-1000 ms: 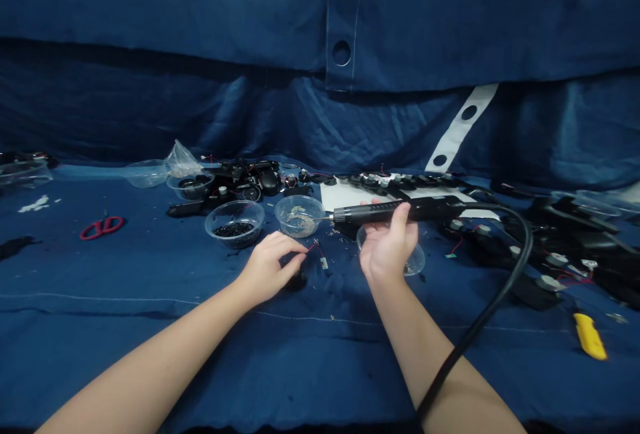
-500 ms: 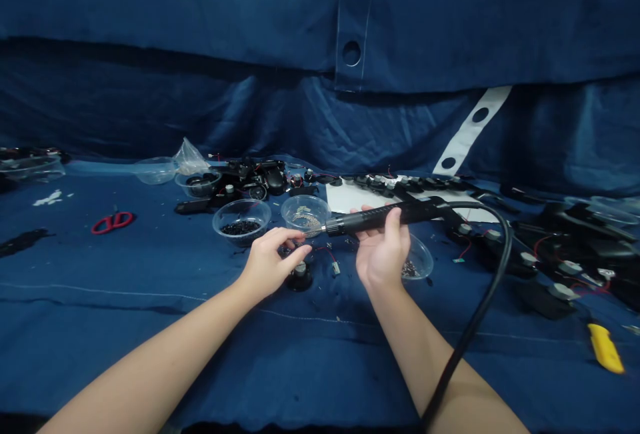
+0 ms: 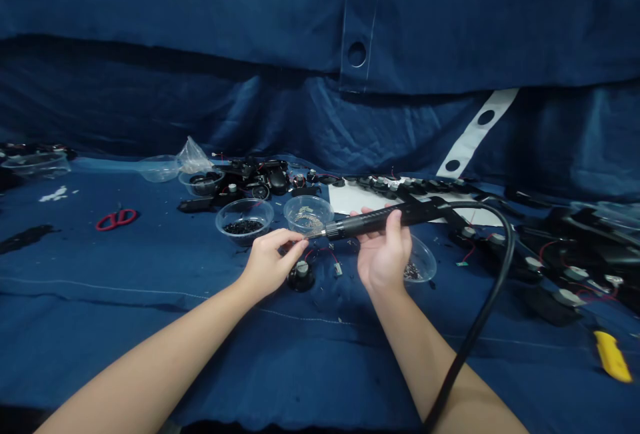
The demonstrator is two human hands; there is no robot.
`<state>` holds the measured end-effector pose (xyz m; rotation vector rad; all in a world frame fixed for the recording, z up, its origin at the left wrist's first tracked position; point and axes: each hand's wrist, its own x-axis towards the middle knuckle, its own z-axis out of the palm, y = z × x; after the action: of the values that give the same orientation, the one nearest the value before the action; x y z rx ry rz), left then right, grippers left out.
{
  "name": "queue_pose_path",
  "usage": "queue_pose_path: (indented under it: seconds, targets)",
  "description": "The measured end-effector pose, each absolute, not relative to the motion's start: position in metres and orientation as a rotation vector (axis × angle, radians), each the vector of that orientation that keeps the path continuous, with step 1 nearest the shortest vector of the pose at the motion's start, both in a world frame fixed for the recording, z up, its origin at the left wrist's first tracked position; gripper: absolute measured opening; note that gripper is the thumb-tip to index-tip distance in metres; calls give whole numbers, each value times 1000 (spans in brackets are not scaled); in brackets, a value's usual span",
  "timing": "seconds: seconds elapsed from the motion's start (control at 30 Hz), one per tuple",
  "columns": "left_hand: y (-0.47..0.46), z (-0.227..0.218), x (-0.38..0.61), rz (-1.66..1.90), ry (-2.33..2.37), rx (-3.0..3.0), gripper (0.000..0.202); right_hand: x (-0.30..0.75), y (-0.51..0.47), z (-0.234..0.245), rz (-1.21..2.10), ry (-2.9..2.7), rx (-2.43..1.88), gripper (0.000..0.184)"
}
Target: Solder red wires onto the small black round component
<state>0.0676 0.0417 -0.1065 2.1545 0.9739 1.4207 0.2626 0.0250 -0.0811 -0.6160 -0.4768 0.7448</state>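
In the head view, the black electric screwdriver (image 3: 371,221) lies across the right hand (image 3: 383,253), whose thumb and fingers are clasped around its body. At the screwdriver's left end, the left hand (image 3: 274,261) has its thumb and fingertips drawn close at the tip of the bit (image 3: 317,234); whether they pinch something small cannot be told.

On the near side of the screwdriver, the blue-clothed table (image 3: 300,367) extends to its front edge, both forearms reaching over it. Beyond the screwdriver, a blue curtain (image 3: 150,101) hangs behind the table.

Just beyond the screwdriver's tip, a clear bowl (image 3: 320,205) holds pale small pieces; left of that tip, a second clear bowl (image 3: 245,209) holds black ones. Below the screwdriver's body, a third clear bowl (image 3: 426,257), partly hidden by the right hand, holds mixed dark bits. Just below the screwdriver's tip sits a round black speaker-like part (image 3: 301,276). Red-handled scissors (image 3: 117,221) lie well left of the screwdriver.
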Motion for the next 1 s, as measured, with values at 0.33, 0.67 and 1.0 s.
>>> queue_pose_path:
  seconds: [0.33,0.67,1.0]
  targets:
    - [43,-108,67,1391,936,2217,14,262,23,-79,718,-518,-613,57]
    - [42,-106,66,1377,933,2216,13,264,23,-77,703,-525,-610,57]
    - [41,-106,65,1367,936,2210,15,265,24,-78,700,-534,-621,58]
